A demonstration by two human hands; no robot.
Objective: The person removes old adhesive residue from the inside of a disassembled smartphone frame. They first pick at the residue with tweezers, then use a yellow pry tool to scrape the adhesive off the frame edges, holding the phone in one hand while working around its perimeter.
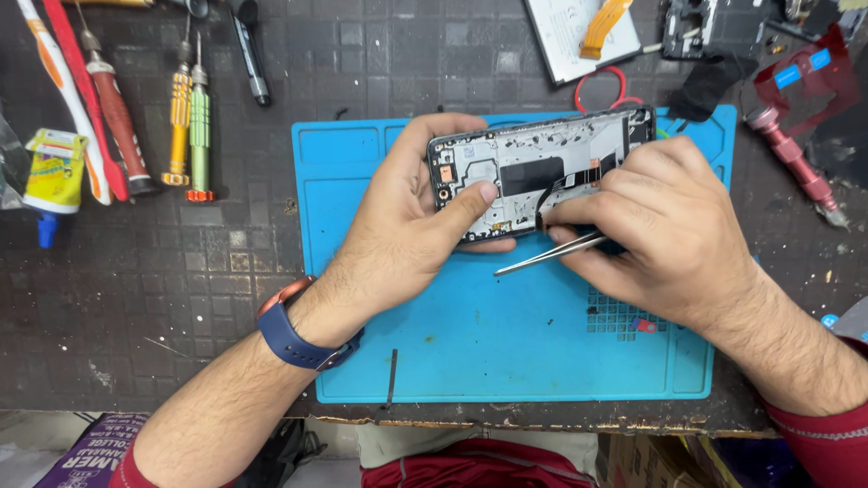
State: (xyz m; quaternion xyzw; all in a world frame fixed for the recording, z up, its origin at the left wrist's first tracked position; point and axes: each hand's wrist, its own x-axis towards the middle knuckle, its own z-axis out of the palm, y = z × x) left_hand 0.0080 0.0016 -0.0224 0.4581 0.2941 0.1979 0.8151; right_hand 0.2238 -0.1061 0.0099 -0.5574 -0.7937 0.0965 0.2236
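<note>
Two risks are judged: the opened phone frame (533,167), gripped over the blue mat (506,334) by the left hand (407,226), could slip, or its black flex cable (579,176) be torn by the tweezers (547,255) pinched in the right hand (660,226).

Head-worn camera looks steeply down, close over the blue mat (506,352), seemingly.

My right hand (665,221) covers the phone's (533,167) lower right part, and my left hand (407,226) hides its lower left edge. The tweezers' (547,256) rear end is lost inside my right fist. Small parts in the phone are too fine to tell. At the worktop's far edge, the red and white tools (63,81) and a circuit board (687,27) are cut off by the picture. My right forearm runs out at the right edge.
</note>
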